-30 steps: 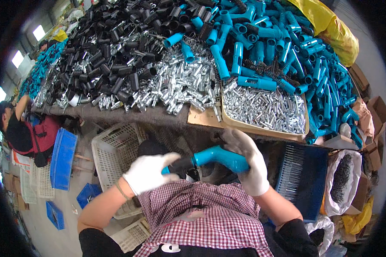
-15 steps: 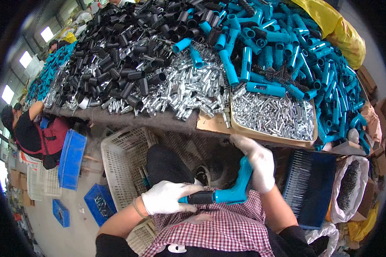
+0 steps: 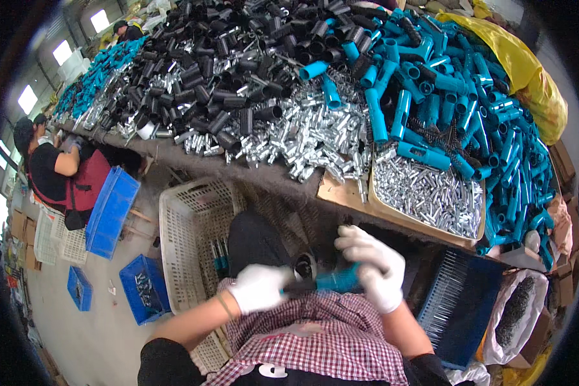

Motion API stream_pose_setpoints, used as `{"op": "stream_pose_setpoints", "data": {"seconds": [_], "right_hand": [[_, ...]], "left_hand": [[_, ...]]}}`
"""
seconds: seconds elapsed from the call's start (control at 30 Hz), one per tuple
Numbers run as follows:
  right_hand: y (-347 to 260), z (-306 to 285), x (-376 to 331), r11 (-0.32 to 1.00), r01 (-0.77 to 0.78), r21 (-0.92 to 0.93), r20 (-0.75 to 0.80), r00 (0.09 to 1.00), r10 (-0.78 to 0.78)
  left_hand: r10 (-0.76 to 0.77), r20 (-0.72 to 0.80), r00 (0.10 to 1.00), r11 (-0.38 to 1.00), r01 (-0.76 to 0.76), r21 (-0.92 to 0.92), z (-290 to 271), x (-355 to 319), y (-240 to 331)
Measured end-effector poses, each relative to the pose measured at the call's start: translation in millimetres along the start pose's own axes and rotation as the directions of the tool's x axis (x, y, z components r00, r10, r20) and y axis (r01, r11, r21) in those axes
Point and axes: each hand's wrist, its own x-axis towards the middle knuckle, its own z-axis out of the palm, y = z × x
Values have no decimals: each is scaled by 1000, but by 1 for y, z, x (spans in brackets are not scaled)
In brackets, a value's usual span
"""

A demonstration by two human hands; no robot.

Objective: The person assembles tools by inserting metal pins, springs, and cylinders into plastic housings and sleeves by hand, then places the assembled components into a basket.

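Across my lap lies a teal, bent tool housing [image 3: 338, 278] with a black sleeve [image 3: 301, 287] at its left end, blurred by motion. My left hand [image 3: 262, 289], in a white glove, is closed around the sleeve end; the tip inside the fist is hidden. My right hand [image 3: 378, 265], also white-gloved, is at the housing's right end with its thumb against the teal part and its fingers curled loosely above it. The hand covers much of the bent handle. Beneath the housing is a red checked apron [image 3: 315, 328].
Ahead, a table edge [image 3: 264, 175] borders heaps of black sleeves [image 3: 219, 83], silver metal fittings [image 3: 296, 135] and teal housings [image 3: 431, 96]. A shallow tray [image 3: 424, 237] holds small metal pins. Left stands a white basket [image 3: 174, 251]; right, a blue bin [image 3: 457, 321] with thin rods. Another person [image 3: 51, 161] works far left.
The view has swung left. The housing has turned, its bent handle no longer standing up in sight. My right hand's fingers have curled in over the handle end; the left keeps its grip.
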Motion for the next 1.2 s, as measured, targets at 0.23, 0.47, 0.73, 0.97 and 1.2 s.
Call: {"op": "stream_pose_setpoints", "data": {"seconds": [0.23, 0.47, 0.73, 0.97, 1.2], "right_hand": [[-12, 12, 0, 966, 170, -196, 166, 976, -138], [-24, 20, -8, 997, -48, -57, -118, 992, 41], [107, -23, -70, 972, -218, -87, 391, 890, 234], [11, 11, -37, 968, -250, 39, -349, 904, 248], [-43, -21, -12, 873, 386, -299, 125, 922, -365]], "left_hand": [[-59, -331, 942, 969, -26, -246, 38, 11, -25], [-59, -419, 906, 921, -112, -373, 36, 19, -20], [338, -394, 855, 920, -211, 331, -24, 18, -7], [76, -544, 836, 987, -140, -76, -26, 40, -4], [356, -31, 934, 736, -301, -606, 19, 38, 16]]}}
